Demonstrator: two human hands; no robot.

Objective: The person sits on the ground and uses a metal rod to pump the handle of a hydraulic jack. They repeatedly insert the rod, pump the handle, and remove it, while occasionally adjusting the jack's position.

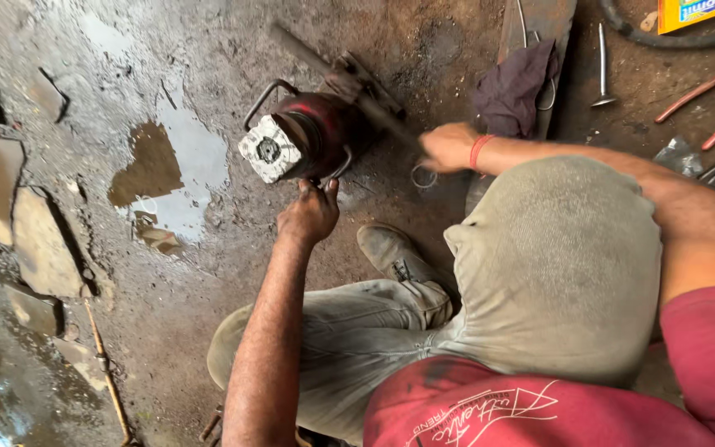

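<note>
Person crouches on wet concrete floor (208, 50) w/ puddle (184, 165). Left hand (309, 213) grips wire handle of dark red cylindrical machine (312, 132) lying on its side. Right hand (450, 146), blurred, is at its metal bar (374, 103), near a small ring (424, 175). Purple rag (515, 91) behind.

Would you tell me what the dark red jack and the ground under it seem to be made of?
The jack looks like painted metal: dark red, grimy coat and a thin bare wire handle. The ground looks like cracked concrete or packed earth, wet and glossy around the puddle.
</note>
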